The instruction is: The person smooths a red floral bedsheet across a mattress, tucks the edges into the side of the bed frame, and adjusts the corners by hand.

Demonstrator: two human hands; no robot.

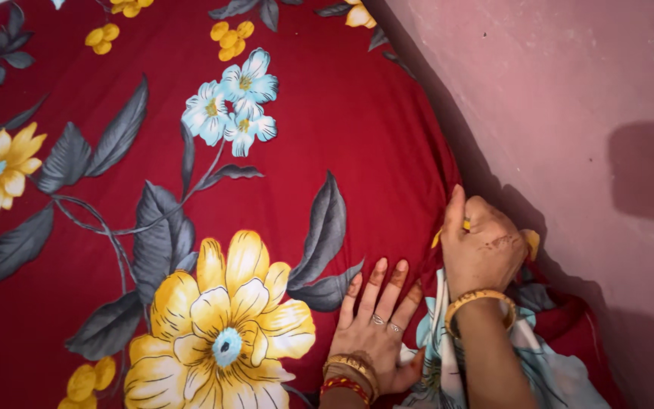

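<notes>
The red floral cotton bedsheet (pixel 327 136) covered the mattress up to the pink plastered wall (pixel 569 113). The right hand (pixel 482 246) gripped its edge beside that wall; the left hand (pixel 376 329) lay open, flat on it.

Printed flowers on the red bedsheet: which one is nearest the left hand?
The big yellow flower with the blue centre, printed just beside the left hand lying flat on the red bedsheet. The light-blue cluster and smaller yellow flowers lie farther up.

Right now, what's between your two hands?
In the head view, between the left hand and right hand lies a bunched fold of the red flowered sheet.
</notes>
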